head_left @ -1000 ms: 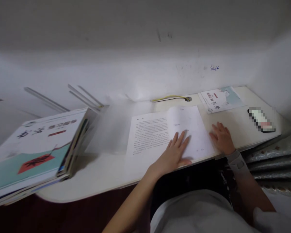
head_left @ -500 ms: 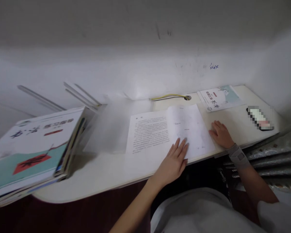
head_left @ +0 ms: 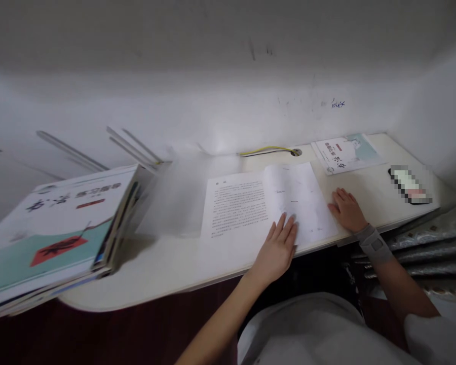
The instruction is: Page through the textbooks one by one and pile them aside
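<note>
An open booklet [head_left: 266, 200] lies flat on the white desk [head_left: 175, 263], printed text on its left page and a nearly blank right page. My left hand [head_left: 277, 248] lies flat and open on the booklet's near edge, fingers together and pointing away. At the booklet's right edge my right hand [head_left: 345, 209] rests palm down on the desk, fingers stretched out, a grey band on its wrist. Neither hand holds anything.
A stack of books [head_left: 57, 233] with a white and teal cover sits at the desk's left end. A thin booklet [head_left: 345, 152] and a phone [head_left: 408, 185] lie at the far right. A yellow cable [head_left: 266, 150] runs along the wall. Patterned fabric [head_left: 429, 243] hangs beside the desk.
My left hand has slid back toward the near edge of the booklet. My right hand has drawn slightly nearer to me. The booklet stays in place.
</note>
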`<state>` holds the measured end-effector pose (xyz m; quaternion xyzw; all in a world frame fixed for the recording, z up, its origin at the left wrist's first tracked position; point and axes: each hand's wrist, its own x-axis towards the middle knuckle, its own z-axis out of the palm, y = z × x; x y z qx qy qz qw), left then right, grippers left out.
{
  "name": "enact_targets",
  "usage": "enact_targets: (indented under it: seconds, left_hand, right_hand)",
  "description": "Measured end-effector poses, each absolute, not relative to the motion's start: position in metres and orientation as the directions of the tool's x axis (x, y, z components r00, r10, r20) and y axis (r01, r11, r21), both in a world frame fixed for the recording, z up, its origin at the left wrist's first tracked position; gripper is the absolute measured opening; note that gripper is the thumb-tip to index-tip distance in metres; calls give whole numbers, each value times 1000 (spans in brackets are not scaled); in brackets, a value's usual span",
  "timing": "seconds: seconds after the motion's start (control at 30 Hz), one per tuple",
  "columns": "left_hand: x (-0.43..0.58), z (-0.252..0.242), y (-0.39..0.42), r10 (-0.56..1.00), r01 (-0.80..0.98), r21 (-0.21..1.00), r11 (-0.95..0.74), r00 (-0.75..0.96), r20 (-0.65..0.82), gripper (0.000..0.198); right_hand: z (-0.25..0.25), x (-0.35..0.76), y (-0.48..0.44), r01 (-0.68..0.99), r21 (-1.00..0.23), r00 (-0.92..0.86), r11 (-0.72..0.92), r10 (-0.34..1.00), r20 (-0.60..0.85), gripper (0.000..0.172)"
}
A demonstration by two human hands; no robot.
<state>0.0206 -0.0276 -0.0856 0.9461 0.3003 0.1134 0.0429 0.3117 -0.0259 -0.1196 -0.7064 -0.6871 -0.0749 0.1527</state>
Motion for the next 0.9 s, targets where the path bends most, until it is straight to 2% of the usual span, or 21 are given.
enact_targets:
  seconds: [0.13, 0.23, 0.43, 0.67, 0.9]
  left_hand:
    - [29, -93, -25, 593, 592, 82, -801, 770, 236, 54]
    - [30, -96, -22, 544, 556, 29, -831, 799, 255, 49]
    - [28, -93, -17, 444, 465, -60, -883, 871, 210, 46]
    - [38, -90, -14, 429, 448, -87, -890, 886, 176, 45]
    - [38, -91, -15, 429, 444, -57, -894, 886, 177, 45]
  right_hand:
    - [-118, 311, -27, 994, -107, 38, -6, 952, 305, 47]
    - [-116, 313, -27, 994, -110, 32, 0, 957, 287, 49]
    - [-117, 316, -27, 992, -128, 19, 15, 964, 265, 51]
    - [-115, 312, -27, 990, -137, 13, 22, 969, 247, 52]
    - [-109, 303, -26, 985, -164, -5, 45, 971, 240, 52]
